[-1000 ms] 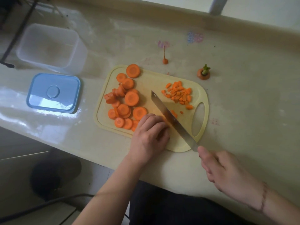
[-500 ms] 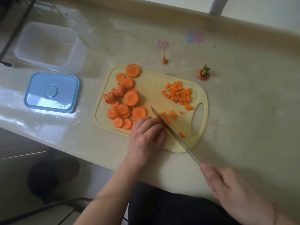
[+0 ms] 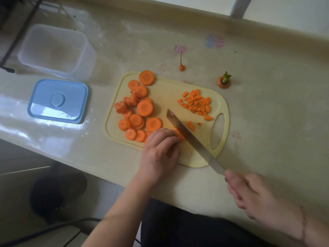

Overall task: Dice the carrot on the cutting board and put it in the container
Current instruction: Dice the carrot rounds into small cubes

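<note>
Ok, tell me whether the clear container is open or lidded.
Open. The clear container has no lid on; its blue lid lies flat on the counter beside it.

You see orange carrot slices (image 3: 144,107) and orange carrot dice (image 3: 196,102) on a pale yellow cutting board (image 3: 165,97). The container (image 3: 53,50) is translucent white; its lid (image 3: 57,100) is light blue. The surface (image 3: 267,113) is glossy cream with faint pink and blue scribbles, and the knife (image 3: 192,139) blade is silver.

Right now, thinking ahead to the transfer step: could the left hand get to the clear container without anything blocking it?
Probably yes. The left hand holds carrot at the cutting board; only the blue lid, lying flat, sits between it and the open clear container.
</note>
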`<state>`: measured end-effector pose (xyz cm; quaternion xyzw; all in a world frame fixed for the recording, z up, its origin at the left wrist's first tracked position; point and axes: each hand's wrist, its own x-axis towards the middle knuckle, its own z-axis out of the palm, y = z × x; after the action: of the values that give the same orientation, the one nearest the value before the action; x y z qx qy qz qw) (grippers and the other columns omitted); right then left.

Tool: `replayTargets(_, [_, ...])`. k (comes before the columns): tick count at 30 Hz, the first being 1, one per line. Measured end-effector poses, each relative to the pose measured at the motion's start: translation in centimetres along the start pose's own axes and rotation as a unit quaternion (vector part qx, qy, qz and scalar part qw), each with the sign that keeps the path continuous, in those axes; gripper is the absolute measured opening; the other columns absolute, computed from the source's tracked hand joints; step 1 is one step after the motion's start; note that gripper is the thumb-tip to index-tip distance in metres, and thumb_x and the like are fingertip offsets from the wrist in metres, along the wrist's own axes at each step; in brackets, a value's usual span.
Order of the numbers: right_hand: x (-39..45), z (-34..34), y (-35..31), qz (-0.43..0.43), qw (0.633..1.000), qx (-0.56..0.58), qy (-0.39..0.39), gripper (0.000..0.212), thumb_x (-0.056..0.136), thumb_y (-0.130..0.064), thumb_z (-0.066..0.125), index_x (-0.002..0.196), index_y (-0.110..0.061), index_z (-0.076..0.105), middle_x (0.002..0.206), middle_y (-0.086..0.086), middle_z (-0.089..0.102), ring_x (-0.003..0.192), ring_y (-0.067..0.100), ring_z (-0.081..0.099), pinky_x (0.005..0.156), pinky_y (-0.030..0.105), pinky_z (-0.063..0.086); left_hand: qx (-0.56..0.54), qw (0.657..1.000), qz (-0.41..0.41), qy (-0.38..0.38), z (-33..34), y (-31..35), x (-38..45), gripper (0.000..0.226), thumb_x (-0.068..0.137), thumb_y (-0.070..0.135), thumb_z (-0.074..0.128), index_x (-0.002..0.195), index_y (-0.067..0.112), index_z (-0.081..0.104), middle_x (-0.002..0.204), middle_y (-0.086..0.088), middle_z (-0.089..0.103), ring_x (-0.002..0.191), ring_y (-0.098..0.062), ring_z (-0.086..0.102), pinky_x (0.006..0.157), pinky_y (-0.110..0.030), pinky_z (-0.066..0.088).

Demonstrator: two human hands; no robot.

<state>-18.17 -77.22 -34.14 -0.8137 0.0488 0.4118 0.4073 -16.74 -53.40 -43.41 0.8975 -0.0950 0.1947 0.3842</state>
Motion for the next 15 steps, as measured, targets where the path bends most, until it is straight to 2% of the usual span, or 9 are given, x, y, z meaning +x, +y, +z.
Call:
replayTargets(2, [-0.5, -1.3, 0.0, 0.002, 1.0, 0.002, -0.021, 0.075, 0.062, -0.095, 0.036, 0.055, -0.02, 0.04, 0.046, -0.005, 0.031, 0.043, 0.009, 0.026, 0.041, 0.016, 0.024, -0.019, 0.998, -0.026, 0.051, -0.3, 0.1, -0.3, 0.018, 0.071, -0.016, 0.053, 0.077, -0.005, 0.066, 0.09, -0.012, 0.063, 0.087, -0.028, 0.062, 0.081, -0.034, 0.049])
replayTargets(4, [-0.7, -2.4, -0.1, -0.009, 0.999, -0.02, -0.047, 0.067, 0.067, -0.085, 0.036, 0.055, -0.019, 0.04, 0.046, -0.005, 0.033, 0.042, 0.007, 0.028, 0.041, 0.014, 0.026, -0.037, 0.987, -0.091, 0.127, -0.6, 0.0, -0.5, 0.023, 0.066, -0.016, 0.046, 0.078, -0.002, 0.06, 0.091, -0.011, 0.057, 0.087, -0.023, 0.056, 0.08, -0.03, 0.045])
replayTargets(6, [-0.6, -3.3, -0.2, -0.014, 0.996, -0.044, -0.072, 0.063, 0.068, -0.081, 0.036, 0.055, -0.019, 0.04, 0.044, -0.004, 0.035, 0.042, 0.005, 0.029, 0.043, 0.012, 0.027, -0.074, 0.964, -0.156, 0.2, -0.7, -0.3, -0.3, 0.031, 0.066, -0.014, 0.042, 0.085, 0.008, 0.053, 0.091, -0.011, 0.05, 0.087, -0.022, 0.05, 0.079, -0.034, 0.041])
replayTargets(8, [-0.3, -3.8, -0.3, -0.012, 0.993, -0.068, -0.091, 0.067, 0.067, -0.085, 0.037, 0.056, -0.019, 0.043, 0.045, -0.005, 0.038, 0.044, 0.005, 0.032, 0.045, 0.013, 0.029, -0.129, 0.94, -0.202, 0.241, -0.6, -0.4, 0.1, 0.046, 0.063, -0.017, 0.039, 0.09, 0.019, 0.05, 0.089, -0.013, 0.046, 0.086, -0.028, 0.046, 0.078, -0.039, 0.038])
replayTargets(11, [0.5, -4.3, -0.4, -0.004, 0.99, -0.101, -0.103, 0.067, 0.072, -0.083, 0.038, 0.055, -0.018, 0.042, 0.044, -0.004, 0.04, 0.044, 0.005, 0.034, 0.046, 0.013, 0.031, -0.152, 0.933, -0.218, 0.242, -0.7, -0.2, 0.4, 0.052, 0.061, -0.019, 0.036, 0.095, 0.018, 0.049, 0.091, -0.015, 0.046, 0.088, -0.028, 0.046, 0.081, -0.037, 0.038])
replayTargets(13, [1.2, -4.8, -0.6, 0.012, 0.988, -0.106, -0.112, 0.061, 0.086, -0.069, 0.04, 0.056, -0.017, 0.04, 0.043, -0.003, 0.039, 0.041, 0.006, 0.032, 0.044, 0.013, 0.029, -0.142, 0.94, -0.205, 0.233, -0.8, -0.1, 0.3, 0.048, 0.059, -0.02, 0.035, 0.095, 0.01, 0.048, 0.092, -0.013, 0.047, 0.092, -0.024, 0.048, 0.086, -0.035, 0.038])
replayTargets(15, [1.9, -5.5, -1.1, 0.027, 0.987, -0.105, -0.122, 0.052, 0.086, -0.059, 0.04, 0.057, -0.016, 0.039, 0.043, -0.004, 0.036, 0.04, 0.007, 0.03, 0.042, 0.014, 0.029, -0.139, 0.942, -0.201, 0.23, -0.8, -0.1, 0.4, 0.046, 0.06, -0.02, 0.036, 0.095, 0.006, 0.049, 0.093, -0.008, 0.048, 0.094, -0.018, 0.05, 0.088, -0.033, 0.039])
